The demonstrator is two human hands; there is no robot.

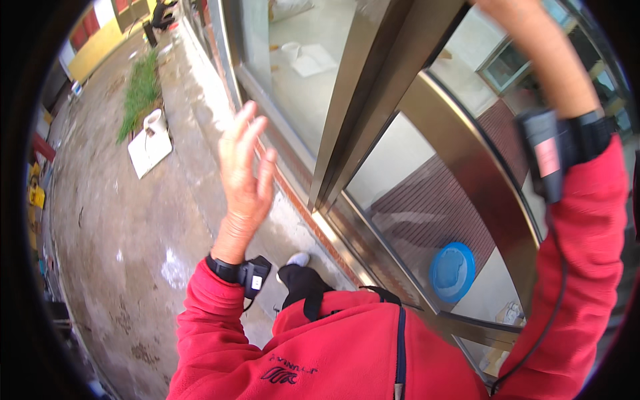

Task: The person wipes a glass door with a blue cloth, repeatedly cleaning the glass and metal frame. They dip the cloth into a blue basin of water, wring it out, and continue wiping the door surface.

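My left hand point(245, 170) is raised over the concrete beside the doorway. Its fingers are stretched out and apart, and nothing is in it. My right arm reaches up across a glass door with a bronze-coloured metal frame point(460, 130). Only a blurred part of my right hand point(500, 7) shows at the top edge, near the upper end of a metal door post point(373, 93). Its fingers are out of the picture, so what it touches is hidden. Left of the post is a glass pane point(303, 107). Each wrist wears a dark strapped device.
A blue plastic basin point(453, 272) shows through the door glass, near a brown slatted surface point(433, 193). Outside, a white board point(150, 152) and a white bucket-like container point(155, 121) are by a grass strip point(141, 90). A sill point(320, 233) runs along the glass front.
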